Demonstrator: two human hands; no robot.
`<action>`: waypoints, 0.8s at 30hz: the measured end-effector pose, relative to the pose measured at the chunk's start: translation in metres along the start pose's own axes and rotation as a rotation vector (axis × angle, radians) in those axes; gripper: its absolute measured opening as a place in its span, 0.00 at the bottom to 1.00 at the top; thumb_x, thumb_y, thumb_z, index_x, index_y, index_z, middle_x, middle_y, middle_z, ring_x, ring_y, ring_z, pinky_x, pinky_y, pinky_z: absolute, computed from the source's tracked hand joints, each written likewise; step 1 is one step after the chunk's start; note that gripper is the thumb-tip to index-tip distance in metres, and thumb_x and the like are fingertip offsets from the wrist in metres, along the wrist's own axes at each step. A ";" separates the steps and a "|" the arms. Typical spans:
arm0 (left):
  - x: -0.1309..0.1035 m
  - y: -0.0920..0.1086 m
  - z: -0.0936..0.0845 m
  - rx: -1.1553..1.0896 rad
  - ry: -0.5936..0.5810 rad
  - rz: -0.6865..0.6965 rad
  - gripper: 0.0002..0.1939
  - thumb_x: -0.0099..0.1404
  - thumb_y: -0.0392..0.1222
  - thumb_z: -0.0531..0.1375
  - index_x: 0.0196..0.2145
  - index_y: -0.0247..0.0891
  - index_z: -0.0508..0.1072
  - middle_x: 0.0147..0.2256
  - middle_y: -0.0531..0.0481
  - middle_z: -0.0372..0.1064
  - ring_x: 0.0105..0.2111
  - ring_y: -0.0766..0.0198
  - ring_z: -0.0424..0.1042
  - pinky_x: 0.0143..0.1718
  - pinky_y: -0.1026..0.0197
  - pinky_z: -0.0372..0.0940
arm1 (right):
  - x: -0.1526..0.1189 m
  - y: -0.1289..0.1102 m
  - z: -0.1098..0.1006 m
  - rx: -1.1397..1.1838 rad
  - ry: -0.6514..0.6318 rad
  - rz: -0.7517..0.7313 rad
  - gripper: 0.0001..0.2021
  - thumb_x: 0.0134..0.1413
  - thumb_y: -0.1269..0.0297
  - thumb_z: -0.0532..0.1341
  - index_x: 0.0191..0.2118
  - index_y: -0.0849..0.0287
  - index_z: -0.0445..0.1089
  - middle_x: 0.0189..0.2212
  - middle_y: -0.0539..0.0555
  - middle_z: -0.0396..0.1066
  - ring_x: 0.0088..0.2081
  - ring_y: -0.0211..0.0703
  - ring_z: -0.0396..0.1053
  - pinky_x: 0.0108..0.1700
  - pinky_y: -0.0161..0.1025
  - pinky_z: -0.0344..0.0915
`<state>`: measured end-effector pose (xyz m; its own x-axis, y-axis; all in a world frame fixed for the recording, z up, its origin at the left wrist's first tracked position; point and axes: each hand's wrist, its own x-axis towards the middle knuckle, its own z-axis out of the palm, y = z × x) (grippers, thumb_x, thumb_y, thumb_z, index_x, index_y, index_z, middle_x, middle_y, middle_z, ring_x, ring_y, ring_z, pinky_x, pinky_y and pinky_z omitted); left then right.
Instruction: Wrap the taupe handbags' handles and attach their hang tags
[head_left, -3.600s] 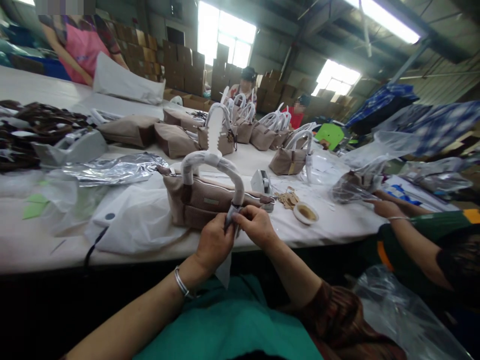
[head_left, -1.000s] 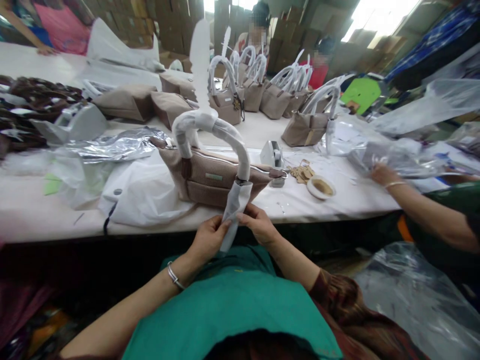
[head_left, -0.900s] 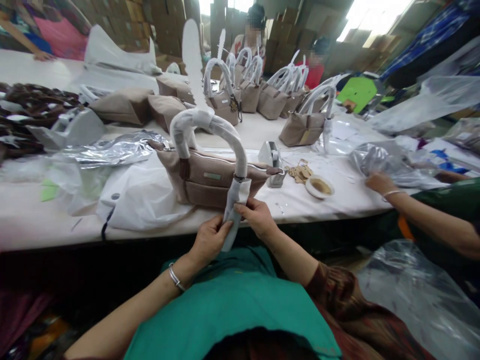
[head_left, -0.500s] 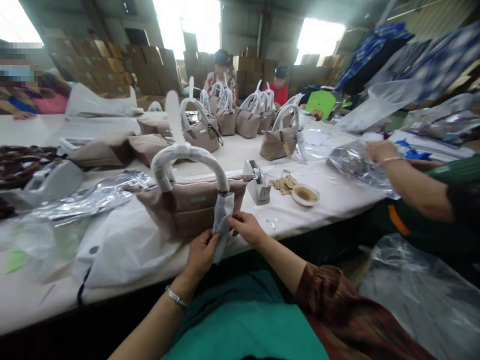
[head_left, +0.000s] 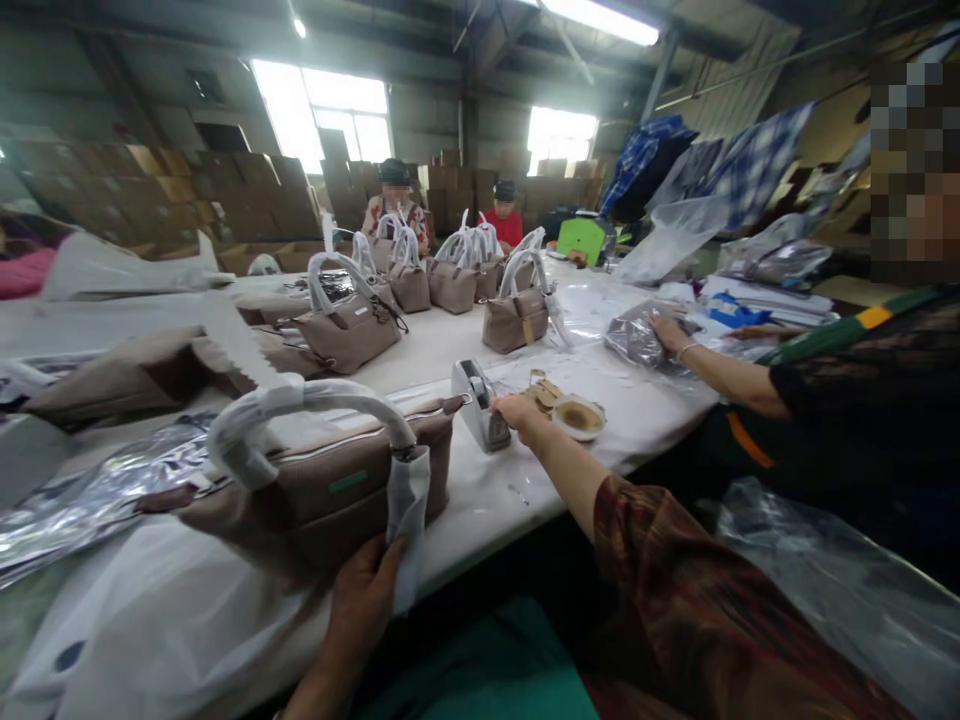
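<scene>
Head view. Landmark: the near handbag (head_left: 307, 520), brown, upright on the white-covered desk (head_left: 439, 352), body angled, handle (head_left: 341, 395) wrapped in white and arched above it. A pale serrated strip (head_left: 238, 335) juts from the handle top, leaning left.

Left hand (head_left: 364, 595) at the handbag's near side; grip closed, thumb and fingers pinching the loose white wrap (head_left: 409, 515) hanging below the handle's right end. Right hand (head_left: 521, 415) off the handbag's right end, fingertips at the grey tape dispenser (head_left: 471, 395); cannot tell whether that grip is closed on anything.

Right of the handbag, past the dispenser: tan tags (head_left: 544, 388), then a round dish (head_left: 579, 418). Left of it: crinkled silver film (head_left: 112, 490). Near-left, against its base: white sheeting (head_left: 180, 610). Beyond it: more brown handbags (head_left: 452, 287), handles wrapped. Far right of it: a co-worker's hand (head_left: 667, 335) on a clear-wrapped bundle (head_left: 630, 335).
</scene>
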<state>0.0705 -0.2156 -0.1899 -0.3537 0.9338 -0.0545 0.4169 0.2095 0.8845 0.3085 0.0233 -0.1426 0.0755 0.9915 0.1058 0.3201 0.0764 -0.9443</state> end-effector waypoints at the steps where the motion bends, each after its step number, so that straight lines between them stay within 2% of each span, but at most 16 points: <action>1: 0.000 0.000 0.000 0.000 0.001 -0.001 0.19 0.59 0.56 0.59 0.36 0.39 0.80 0.36 0.45 0.78 0.40 0.43 0.75 0.41 0.47 0.68 | -0.001 0.001 0.002 0.019 0.000 0.012 0.09 0.41 0.62 0.63 0.19 0.60 0.68 0.17 0.48 0.65 0.26 0.40 0.64 0.29 0.35 0.61; 3: 0.000 0.001 -0.001 0.004 -0.002 -0.009 0.20 0.59 0.57 0.59 0.36 0.38 0.80 0.35 0.44 0.78 0.40 0.43 0.75 0.42 0.46 0.68 | -0.009 0.002 0.000 0.056 0.017 0.024 0.09 0.40 0.61 0.62 0.20 0.61 0.69 0.19 0.49 0.67 0.26 0.39 0.65 0.29 0.34 0.62; 7: -0.001 0.006 -0.002 -0.013 -0.016 -0.024 0.21 0.57 0.58 0.59 0.36 0.38 0.80 0.34 0.45 0.78 0.38 0.45 0.75 0.41 0.49 0.68 | -0.038 0.011 -0.011 0.103 0.098 -0.018 0.09 0.41 0.59 0.62 0.25 0.60 0.73 0.28 0.53 0.74 0.34 0.41 0.69 0.34 0.34 0.64; 11: -0.002 0.007 -0.001 -0.020 -0.009 -0.007 0.21 0.58 0.57 0.59 0.37 0.37 0.80 0.34 0.45 0.78 0.38 0.47 0.75 0.39 0.52 0.68 | -0.063 0.024 -0.005 0.111 0.047 0.141 0.14 0.44 0.55 0.59 0.29 0.61 0.73 0.25 0.53 0.74 0.23 0.38 0.66 0.23 0.33 0.59; 14: -0.006 0.006 0.000 -0.033 -0.016 -0.026 0.23 0.59 0.59 0.59 0.40 0.37 0.79 0.34 0.46 0.78 0.37 0.49 0.75 0.37 0.55 0.67 | -0.061 0.029 -0.002 0.033 0.037 0.185 0.10 0.44 0.59 0.58 0.24 0.61 0.71 0.21 0.53 0.73 0.19 0.38 0.64 0.21 0.34 0.57; 18: -0.017 0.007 0.003 -0.128 0.009 -0.026 0.22 0.60 0.58 0.60 0.39 0.37 0.79 0.33 0.48 0.77 0.34 0.55 0.73 0.31 0.62 0.64 | -0.050 0.031 -0.013 -0.120 0.029 0.139 0.07 0.40 0.66 0.60 0.16 0.58 0.69 0.16 0.53 0.69 0.26 0.42 0.67 0.28 0.35 0.59; 21: -0.024 0.007 0.006 -0.203 0.011 -0.020 0.21 0.60 0.57 0.61 0.38 0.36 0.79 0.30 0.49 0.75 0.30 0.59 0.71 0.28 0.64 0.61 | -0.067 0.029 -0.020 -0.187 -0.020 0.116 0.07 0.40 0.65 0.61 0.18 0.59 0.71 0.17 0.54 0.69 0.27 0.43 0.67 0.30 0.36 0.60; 22: -0.025 0.007 0.006 -0.228 0.010 -0.019 0.21 0.60 0.57 0.61 0.37 0.35 0.79 0.29 0.50 0.75 0.30 0.60 0.70 0.27 0.64 0.60 | -0.080 0.026 -0.021 -0.163 -0.062 0.094 0.07 0.42 0.63 0.62 0.21 0.60 0.72 0.18 0.54 0.70 0.26 0.42 0.66 0.29 0.36 0.60; 24: -0.028 0.006 0.008 -0.267 0.008 -0.013 0.20 0.61 0.56 0.61 0.37 0.35 0.79 0.29 0.50 0.74 0.29 0.61 0.69 0.26 0.65 0.59 | -0.116 0.014 -0.018 -0.038 -0.226 0.006 0.12 0.47 0.57 0.62 0.29 0.61 0.75 0.22 0.52 0.71 0.23 0.39 0.63 0.27 0.36 0.60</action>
<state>0.0897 -0.2382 -0.1865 -0.3647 0.9290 -0.0634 0.1768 0.1360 0.9748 0.3213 -0.0921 -0.1621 -0.1350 0.9906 0.0236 0.3563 0.0708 -0.9317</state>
